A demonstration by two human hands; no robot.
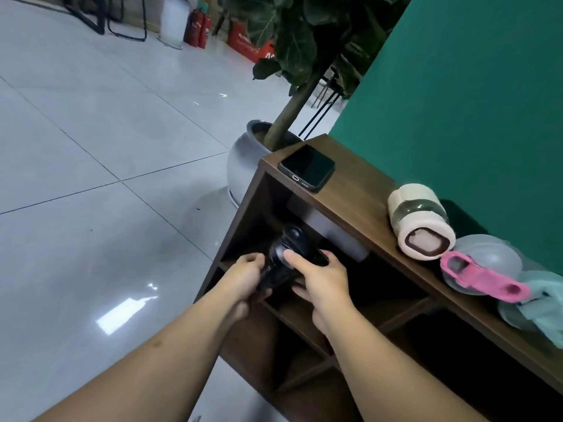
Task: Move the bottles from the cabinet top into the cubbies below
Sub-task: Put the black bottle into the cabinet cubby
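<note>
A black bottle (278, 257) is held at the mouth of the top left cubby of the dark wooden cabinet (359, 208). My left hand (246, 271) grips its lower left side and my right hand (320, 277) wraps its right side. On the cabinet top stand a cream and green bottle (422, 220), a clear bottle with a pink strap lid (481, 266) and a pale teal bottle (539, 303) at the right edge.
A black phone (307, 167) lies on the cabinet top's far end. A potted plant in a grey pot (243, 156) stands just beyond the cabinet. A green wall (457, 86) backs the cabinet. Lower cubbies (304, 339) open below my hands. Tiled floor (106, 178) spreads left.
</note>
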